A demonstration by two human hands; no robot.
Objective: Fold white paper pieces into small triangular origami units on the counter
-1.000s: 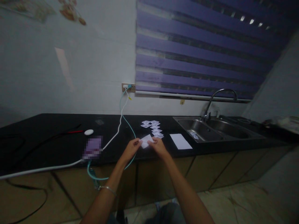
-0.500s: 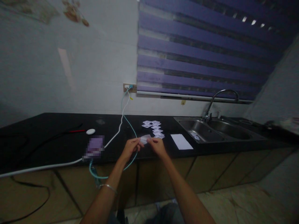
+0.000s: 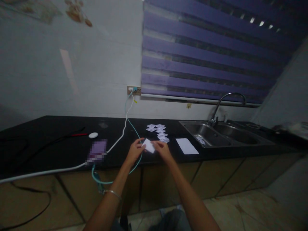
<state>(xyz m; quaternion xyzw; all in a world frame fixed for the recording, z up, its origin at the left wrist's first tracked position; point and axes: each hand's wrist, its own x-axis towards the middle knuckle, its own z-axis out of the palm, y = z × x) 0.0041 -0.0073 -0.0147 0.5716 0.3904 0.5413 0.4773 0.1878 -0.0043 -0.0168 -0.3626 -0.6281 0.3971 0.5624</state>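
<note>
Between my two hands is a small piece of white paper (image 3: 149, 146), held just above the front of the black counter. My left hand (image 3: 135, 150) pinches its left side, and my right hand (image 3: 162, 149) grips its right edge between thumb and fingers. Behind them lie several small folded white papers (image 3: 160, 131) in overlapping rows. To the right of my right hand, a flat stack of white paper (image 3: 187, 146) rests on the counter.
A steel double sink (image 3: 218, 134) with a tall faucet (image 3: 218, 107) is set in the counter (image 3: 72, 126) at right. White and teal cables run from the wall socket (image 3: 134, 90) past my left hand. A white round object (image 3: 93, 135) and a pixelated purple item (image 3: 98, 149) lie left.
The paper in my hands has turned so that a brighter, flatter face shows, tilted down to the right. My left fingers have shifted on it. The other things stay in place.
</note>
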